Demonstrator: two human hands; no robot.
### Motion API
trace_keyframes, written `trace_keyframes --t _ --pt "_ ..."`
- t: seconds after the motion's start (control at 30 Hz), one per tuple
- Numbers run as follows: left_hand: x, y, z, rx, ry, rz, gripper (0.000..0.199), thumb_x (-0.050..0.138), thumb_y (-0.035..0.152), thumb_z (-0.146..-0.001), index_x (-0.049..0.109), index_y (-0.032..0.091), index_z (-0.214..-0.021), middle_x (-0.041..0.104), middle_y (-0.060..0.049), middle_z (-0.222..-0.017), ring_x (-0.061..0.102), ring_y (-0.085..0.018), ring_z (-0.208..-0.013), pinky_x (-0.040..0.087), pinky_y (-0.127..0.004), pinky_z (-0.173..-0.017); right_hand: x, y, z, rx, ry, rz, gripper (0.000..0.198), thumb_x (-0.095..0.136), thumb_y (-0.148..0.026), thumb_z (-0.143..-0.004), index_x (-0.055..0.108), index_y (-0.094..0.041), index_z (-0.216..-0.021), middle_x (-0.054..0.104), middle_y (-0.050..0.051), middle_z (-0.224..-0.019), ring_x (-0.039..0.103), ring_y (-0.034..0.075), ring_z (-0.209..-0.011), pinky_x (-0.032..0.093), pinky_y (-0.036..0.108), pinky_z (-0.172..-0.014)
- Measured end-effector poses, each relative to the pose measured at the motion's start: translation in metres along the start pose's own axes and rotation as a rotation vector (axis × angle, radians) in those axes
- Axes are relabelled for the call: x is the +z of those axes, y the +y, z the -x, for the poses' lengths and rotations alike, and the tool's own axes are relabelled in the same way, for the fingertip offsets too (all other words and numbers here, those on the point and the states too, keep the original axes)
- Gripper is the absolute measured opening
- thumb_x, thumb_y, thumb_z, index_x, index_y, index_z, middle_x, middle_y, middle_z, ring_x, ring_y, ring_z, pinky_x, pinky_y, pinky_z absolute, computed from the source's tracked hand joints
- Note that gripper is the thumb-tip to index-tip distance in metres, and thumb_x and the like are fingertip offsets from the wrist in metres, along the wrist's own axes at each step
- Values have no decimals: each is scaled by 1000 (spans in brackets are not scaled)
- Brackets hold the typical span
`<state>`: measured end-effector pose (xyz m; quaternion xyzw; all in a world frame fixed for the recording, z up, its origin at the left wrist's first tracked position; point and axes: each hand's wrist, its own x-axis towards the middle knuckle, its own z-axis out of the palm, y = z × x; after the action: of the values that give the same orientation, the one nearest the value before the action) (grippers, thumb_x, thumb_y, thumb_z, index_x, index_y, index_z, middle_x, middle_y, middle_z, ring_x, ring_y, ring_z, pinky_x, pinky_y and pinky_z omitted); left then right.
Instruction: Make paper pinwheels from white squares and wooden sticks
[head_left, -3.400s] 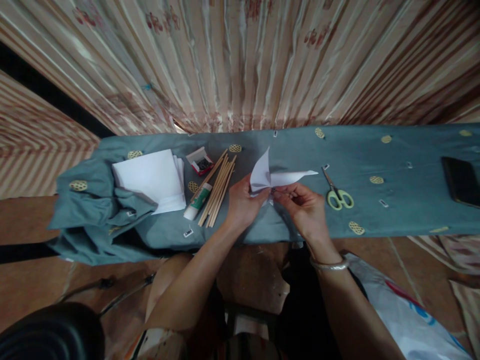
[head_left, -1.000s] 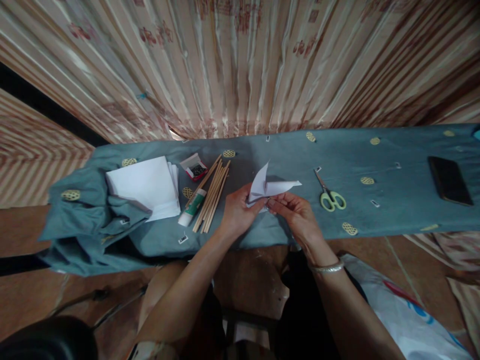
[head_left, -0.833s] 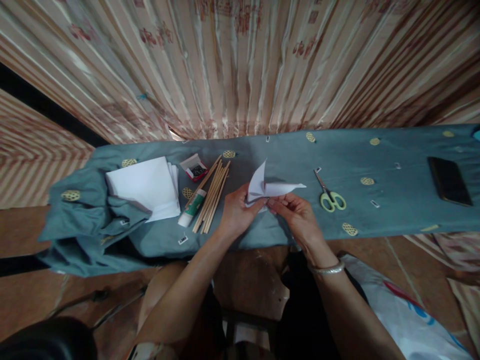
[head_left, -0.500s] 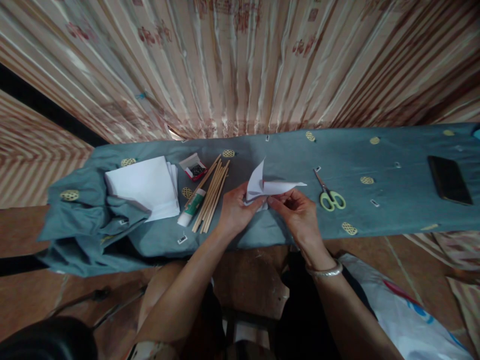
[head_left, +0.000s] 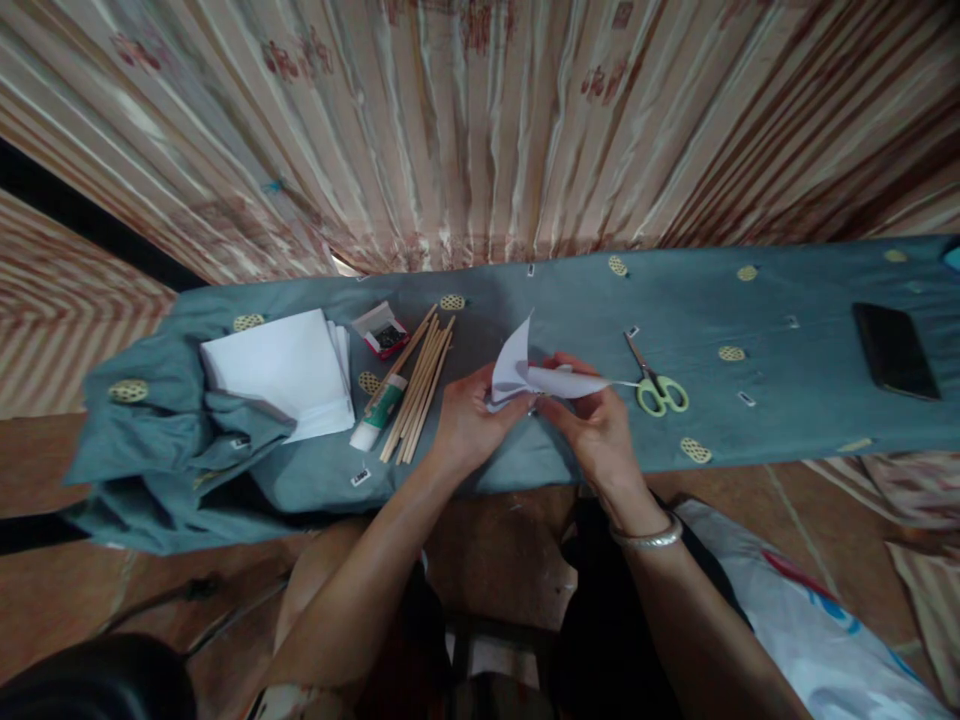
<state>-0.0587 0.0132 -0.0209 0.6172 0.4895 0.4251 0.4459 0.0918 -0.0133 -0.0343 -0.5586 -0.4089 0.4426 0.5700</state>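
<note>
A folded white paper pinwheel (head_left: 513, 362) is held up over the front part of the cloth-covered table, its pointed blades sticking up and to the right. My left hand (head_left: 474, 420) pinches its left side, thumb on the lower middle. On the other side, my right hand (head_left: 592, 415) has its thumb near the centre and its fingers behind the right blade. Something small and shiny shows between the two thumbs, too small to name. Scissors (head_left: 660, 390) with green handles lie just right of my right hand, and thin wooden sticks (head_left: 421, 390) lie left of my left hand.
Left of the sticks are a glue stick (head_left: 379, 412), a small open box (head_left: 382, 332) of dark bits and a stack of white paper (head_left: 274, 365). A phone (head_left: 896, 350) lies far right on the blue-green cloth (head_left: 802, 400). A curtain (head_left: 480, 140) hangs behind.
My right fingers have spread and moved up behind the right blade, which now dips slightly lower to the right. My left hand keeps its hold. The view has shifted a little.
</note>
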Motion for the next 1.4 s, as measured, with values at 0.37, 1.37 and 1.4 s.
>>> trace_keyframes --t 0.37,1.37,1.4 --pt "13 -7 -4 -268 141 487 27 82 28 -58 75 14 -80 76 -4 -77 68 -17 -69 52 -28 -68 -2 -4 5 -206 68 268 31 76 -32 -76 64 -23 -103 61 8 -128 57 25 -120 41 50 -108" --pt "18 -8 0 -290 109 545 30 84 27 -55 76 13 -80 75 -2 -76 66 -16 -68 51 -28 -69 -4 -16 9 -419 -101 592 8 54 -23 -90 62 -22 -91 59 10 -110 53 27 -121 41 46 -105" --pt "18 -8 0 -285 109 538 30 84 27 -55 76 14 -81 75 -2 -76 66 -16 -68 51 -27 -68 -4 -16 8 -410 -105 572 7 55 -23 -89 61 -22 -90 61 9 -107 51 28 -124 40 46 -105"
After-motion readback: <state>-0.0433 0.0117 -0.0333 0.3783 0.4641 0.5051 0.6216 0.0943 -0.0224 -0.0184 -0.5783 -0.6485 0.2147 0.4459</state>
